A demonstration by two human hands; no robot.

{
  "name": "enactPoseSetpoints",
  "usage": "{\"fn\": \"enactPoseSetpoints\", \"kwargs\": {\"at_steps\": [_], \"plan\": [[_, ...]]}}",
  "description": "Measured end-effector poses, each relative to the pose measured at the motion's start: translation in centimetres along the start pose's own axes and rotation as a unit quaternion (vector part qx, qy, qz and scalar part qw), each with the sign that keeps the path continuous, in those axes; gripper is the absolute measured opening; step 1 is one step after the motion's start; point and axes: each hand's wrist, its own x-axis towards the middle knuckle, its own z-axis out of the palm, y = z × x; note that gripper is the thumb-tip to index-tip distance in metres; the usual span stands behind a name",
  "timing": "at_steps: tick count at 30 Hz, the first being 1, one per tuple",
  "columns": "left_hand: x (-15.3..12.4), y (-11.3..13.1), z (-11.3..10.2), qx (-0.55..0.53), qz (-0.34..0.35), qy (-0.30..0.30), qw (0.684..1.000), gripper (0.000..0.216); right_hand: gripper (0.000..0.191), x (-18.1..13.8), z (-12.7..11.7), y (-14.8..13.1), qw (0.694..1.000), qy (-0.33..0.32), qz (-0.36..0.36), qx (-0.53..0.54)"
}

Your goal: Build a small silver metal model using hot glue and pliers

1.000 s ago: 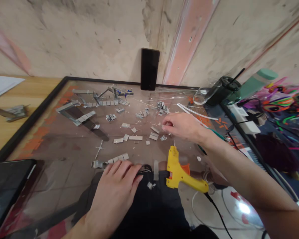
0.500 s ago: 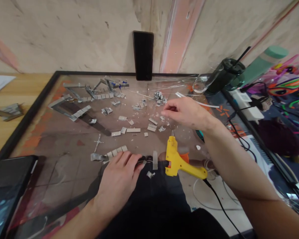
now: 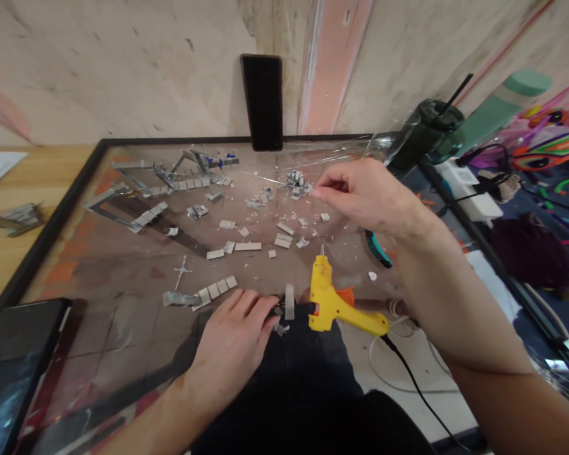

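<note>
My left hand (image 3: 237, 325) rests low on the glass tabletop, its fingers closed round a small dark thing that they mostly hide. Beside those fingertips lie a short grey strip (image 3: 289, 302) and a crumpled grey scrap (image 3: 280, 329). My right hand (image 3: 360, 189) hovers at the right edge of a heap of small grey pieces (image 3: 298, 182), thumb and forefinger pinched together. Whatever sits in that pinch is too small to make out. Between my hands stands a yellow glue gun (image 3: 323, 294), nozzle pointing away from me.
Grey card strips (image 3: 248, 246) and bent grey frames (image 3: 146, 170) are scattered over the glass. A phone (image 3: 263, 102) leans on the wall; another phone (image 3: 19, 360) lies at left. Teal-handled pliers (image 3: 378, 249), a dark tumbler (image 3: 424, 133) and a power strip (image 3: 471, 193) are at right.
My right hand has moved away from me, up to the heap of grey pieces, uncovering the pliers and a small grey piece. My left hand stays about where it was. The view has shifted slightly.
</note>
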Motion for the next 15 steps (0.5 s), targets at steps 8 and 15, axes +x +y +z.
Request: {"fn": "enactPoseSetpoints", "kwargs": {"at_steps": [8, 15], "plan": [[2.0, 0.1, 0.2, 0.03, -0.033, 0.015, 0.999, 0.016, 0.02, -0.3, -0.8, 0.0, 1.0, 0.026, 0.006, -0.014], [1.5, 0.0, -0.1, -0.017, -0.044, 0.084, 0.995, 0.022, 0.021, -0.5, -1.1, -0.2, 0.999, 0.011, -0.004, -0.035]]}}
